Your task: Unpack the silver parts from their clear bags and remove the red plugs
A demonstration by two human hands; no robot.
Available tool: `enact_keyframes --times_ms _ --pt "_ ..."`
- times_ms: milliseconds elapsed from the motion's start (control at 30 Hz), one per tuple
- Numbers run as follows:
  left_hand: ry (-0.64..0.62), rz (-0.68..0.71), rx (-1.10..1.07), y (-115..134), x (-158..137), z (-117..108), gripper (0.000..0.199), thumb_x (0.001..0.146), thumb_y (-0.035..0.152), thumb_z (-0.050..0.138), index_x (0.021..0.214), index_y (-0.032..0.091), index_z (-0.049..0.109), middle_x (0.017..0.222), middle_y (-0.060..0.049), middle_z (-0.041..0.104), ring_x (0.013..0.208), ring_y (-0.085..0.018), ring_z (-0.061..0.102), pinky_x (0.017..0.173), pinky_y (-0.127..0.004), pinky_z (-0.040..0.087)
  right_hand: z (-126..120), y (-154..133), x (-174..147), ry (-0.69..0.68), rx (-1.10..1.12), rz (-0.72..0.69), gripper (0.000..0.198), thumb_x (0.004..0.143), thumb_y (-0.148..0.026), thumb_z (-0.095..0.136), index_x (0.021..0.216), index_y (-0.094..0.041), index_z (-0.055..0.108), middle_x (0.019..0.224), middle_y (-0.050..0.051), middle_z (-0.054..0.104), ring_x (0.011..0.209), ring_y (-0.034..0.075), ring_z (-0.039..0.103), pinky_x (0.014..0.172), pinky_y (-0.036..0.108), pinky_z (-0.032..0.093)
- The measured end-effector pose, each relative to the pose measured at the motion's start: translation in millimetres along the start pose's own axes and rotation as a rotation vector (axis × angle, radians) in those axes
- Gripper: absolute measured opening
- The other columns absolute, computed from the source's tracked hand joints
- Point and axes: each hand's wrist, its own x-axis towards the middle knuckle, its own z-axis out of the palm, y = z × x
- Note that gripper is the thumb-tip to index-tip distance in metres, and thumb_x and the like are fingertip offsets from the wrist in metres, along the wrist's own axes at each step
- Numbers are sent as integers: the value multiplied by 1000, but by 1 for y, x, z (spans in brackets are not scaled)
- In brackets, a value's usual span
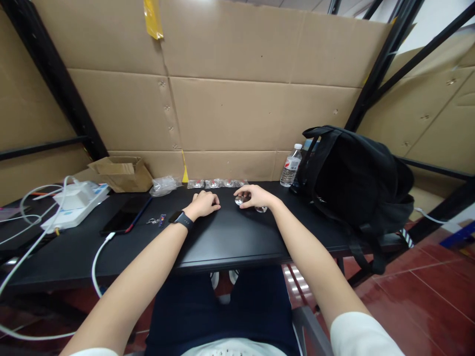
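My right hand (253, 196) has its thumb and fingers closed around the edges of a small shiny round silvery object (240, 200) on the black desk. What exactly it is cannot be made out. Partly hidden by this hand and its wrist, another small shiny round object (261, 209) lies on the desktop. To the left, my left hand (205, 203) rests on the desk with loosely bent fingers, and no object shows in it. Behind both hands, several small clear plastic packets (213, 183) with silvery and red contents form a row along the cardboard wall.
Right of my hands stand a water bottle (290, 166) and a black backpack (359, 178). On the left are a keychain (162, 220), a charging phone (127, 214), a crumpled plastic bag (165, 185), a brown paper bag (124, 175) and a power strip (76, 207) with white cables.
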Motion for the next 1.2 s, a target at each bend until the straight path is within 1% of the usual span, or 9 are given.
enact_keyframes --times_ms 100,200,367,467,600,667,800,967,1200 --pt "7 -5 30 7 0 5 16 88 35 60 84 26 73 102 -7 73 107 -31 59 91 -43 41 10 -4 4 98 -7 -33 51 61 -27 88 111 -22 76 98 3 73 86 17 64 81 28 48" --pt "55 46 -6 12 0 7 17 92 30 55 86 25 70 99 -5 74 106 -28 59 93 -43 37 16 -9 5 173 19 -55 50 63 -26 87 112 -22 75 103 4 72 88 17 64 82 29 49" --pt "131 35 -194 15 0 -2 20 96 29 47 91 24 66 89 -2 75 97 -23 64 91 -38 38 20 -15 6 182 127 -44 49 65 -29 87 111 -20 75 102 5 73 80 15 65 74 27 51" --pt "174 33 -328 14 2 -4 19 95 32 49 96 25 66 91 0 76 93 -20 67 87 -34 43 21 -16 7 192 179 -32 47 65 -30 86 110 -20 75 103 6 73 81 16 66 71 26 52" --pt "119 41 -475 5 8 7 18 91 29 53 102 25 67 94 -1 77 91 -19 70 82 -29 49 22 -18 8 202 213 -30 42 66 -30 85 105 -19 75 105 7 73 83 17 66 70 26 52" --pt "112 49 -494 1 10 13 19 88 27 58 104 25 68 96 -2 77 92 -20 71 83 -29 50 23 -19 8 205 217 -33 40 66 -30 85 104 -18 76 104 7 73 83 17 65 70 27 52" --pt "195 43 -531 1 10 14 26 81 33 70 107 26 69 97 -1 78 95 -22 72 90 -33 51 25 -20 8 214 224 -14 44 67 -29 84 108 -18 74 108 8 72 84 17 64 69 27 52" --pt "269 36 -615 4 8 5 25 74 40 78 92 23 73 88 -2 79 90 -23 74 91 -35 52 26 -22 9 236 252 -8 48 67 -27 84 113 -18 71 111 9 71 87 17 64 70 27 52" --pt "295 89 -553 11 3 -4 20 81 41 72 88 24 79 91 -3 79 90 -23 73 90 -34 51 29 -20 12 259 365 -38 50 68 -34 84 114 -20 69 112 8 71 90 18 65 73 28 54"
